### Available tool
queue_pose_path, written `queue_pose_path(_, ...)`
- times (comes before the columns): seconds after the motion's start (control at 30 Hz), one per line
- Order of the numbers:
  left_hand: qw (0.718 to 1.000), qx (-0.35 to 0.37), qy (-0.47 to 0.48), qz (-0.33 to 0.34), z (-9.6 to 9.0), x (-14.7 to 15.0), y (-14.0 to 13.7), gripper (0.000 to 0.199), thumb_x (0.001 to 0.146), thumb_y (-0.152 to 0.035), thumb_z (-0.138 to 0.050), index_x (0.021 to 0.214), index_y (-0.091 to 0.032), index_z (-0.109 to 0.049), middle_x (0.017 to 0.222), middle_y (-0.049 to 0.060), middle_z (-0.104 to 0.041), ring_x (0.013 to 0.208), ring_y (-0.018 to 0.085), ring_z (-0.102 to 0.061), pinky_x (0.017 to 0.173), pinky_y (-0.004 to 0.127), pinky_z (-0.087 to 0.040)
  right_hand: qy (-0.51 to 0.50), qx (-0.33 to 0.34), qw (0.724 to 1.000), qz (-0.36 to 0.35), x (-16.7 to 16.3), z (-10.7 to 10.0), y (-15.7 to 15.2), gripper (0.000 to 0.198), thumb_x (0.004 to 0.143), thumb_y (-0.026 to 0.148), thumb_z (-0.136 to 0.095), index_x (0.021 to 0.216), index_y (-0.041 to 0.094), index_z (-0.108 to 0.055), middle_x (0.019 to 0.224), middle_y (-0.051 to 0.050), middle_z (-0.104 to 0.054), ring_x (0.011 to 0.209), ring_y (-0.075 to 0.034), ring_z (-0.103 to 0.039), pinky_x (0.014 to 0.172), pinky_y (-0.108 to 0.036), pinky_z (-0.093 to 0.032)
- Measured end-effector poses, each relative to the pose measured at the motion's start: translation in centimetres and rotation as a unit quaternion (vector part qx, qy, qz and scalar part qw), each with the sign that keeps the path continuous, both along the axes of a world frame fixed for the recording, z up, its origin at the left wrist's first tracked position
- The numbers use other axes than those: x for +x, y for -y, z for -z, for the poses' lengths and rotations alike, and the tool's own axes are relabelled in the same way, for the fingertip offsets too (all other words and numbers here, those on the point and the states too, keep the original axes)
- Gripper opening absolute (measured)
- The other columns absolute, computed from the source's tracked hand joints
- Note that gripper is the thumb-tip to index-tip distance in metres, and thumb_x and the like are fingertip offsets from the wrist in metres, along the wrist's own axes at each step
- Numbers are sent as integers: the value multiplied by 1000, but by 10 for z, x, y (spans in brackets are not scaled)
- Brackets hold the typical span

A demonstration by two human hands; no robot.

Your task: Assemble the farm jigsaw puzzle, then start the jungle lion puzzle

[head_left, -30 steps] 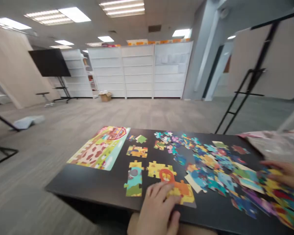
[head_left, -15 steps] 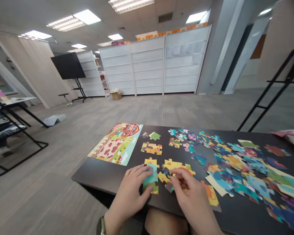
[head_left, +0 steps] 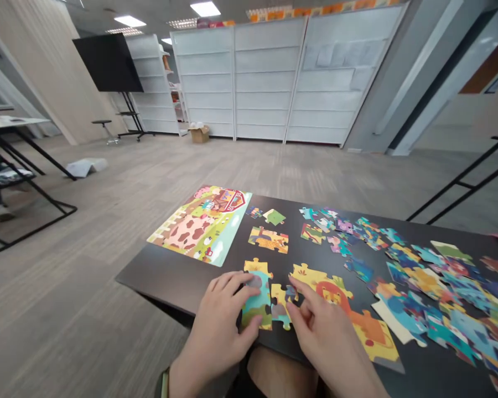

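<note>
My left hand (head_left: 224,320) lies with fingers and thumb spread over a joined strip of puzzle pieces (head_left: 259,297), yellow on top, blue in the middle and green below. Between the thumb and forefinger of my right hand (head_left: 321,318) is a small yellow and grey puzzle piece (head_left: 282,304) with a dark figure on it. Its left side lies against the strip's right edge; whether the tabs interlock I cannot tell. Just right of it, partly under my right hand, is a larger joined section with an orange lion (head_left: 332,293).
A farm picture sheet (head_left: 201,226) with a cow lies on the table's left. Beyond my hands are a cheetah section (head_left: 269,240) and a green piece (head_left: 274,216). Several loose, mostly blue pieces (head_left: 440,276) spread over the right side. The black table's front edge (head_left: 157,301) is close.
The view has tilted down. My right hand has brought the small piece away from the lion section, leftward and down to the strip. My left hand stays on the strip.
</note>
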State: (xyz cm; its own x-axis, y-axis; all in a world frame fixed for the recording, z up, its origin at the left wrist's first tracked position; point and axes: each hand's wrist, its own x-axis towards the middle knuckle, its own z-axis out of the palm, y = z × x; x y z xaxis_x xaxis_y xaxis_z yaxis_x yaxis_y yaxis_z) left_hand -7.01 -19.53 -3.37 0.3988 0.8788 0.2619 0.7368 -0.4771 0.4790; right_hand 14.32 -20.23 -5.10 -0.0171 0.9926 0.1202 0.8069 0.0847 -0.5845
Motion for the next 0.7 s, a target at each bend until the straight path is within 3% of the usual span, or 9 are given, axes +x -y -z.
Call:
queue_pose_path(0.27,1000,-4,5,-5,5,-4,-1,33,84,-14,-58,114,-28,-63,137,3,-59,130,29,-49,104,47,-46,33,-2,999,1,0,-10,3,44,92,41,-49,126,20,-66,56,1,-62,54,-23,-62,53,-32,-42)
queue_pose_path(0.43,999,23,26,-14,7,-4,2,34,91,-11,-47,118,-28,-61,141,4,-55,137,28,-40,109,49,-42,4,54,995,88,49,-25,3,42,97,44,-40,124,22,-64,67,-1,-69,52,-20,-61,53,-32,-46)
queue_pose_path(0.53,1000,21,-6,22,4,9,7,31,94,-19,-53,121,-30,-60,143,3,-55,138,30,-40,109,52,-43,43,82,994,53,79,-23,-6,44,91,44,-51,126,21,-65,104,-10,-75,90,-25,-71,82,-39,-55)
queue_pose_path(0.6,997,9,-41,59,2,19,9,38,91,-26,-62,128,-32,-58,147,3,-53,140,33,-39,109,56,-42,62,72,995,-22,87,-19,-14,50,86,43,-61,131,21,-63,130,-12,-67,122,-30,-60,104,-48,-47)
queue_pose_path(0.7,994,-13,-72,86,-2,28,10,42,90,-28,-65,131,-37,-57,150,4,-51,139,35,-41,108,60,-41,61,29,994,-89,82,-16,-23,52,82,36,-68,133,24,-63,142,-12,-60,134,-32,-50,112,-55,-38)
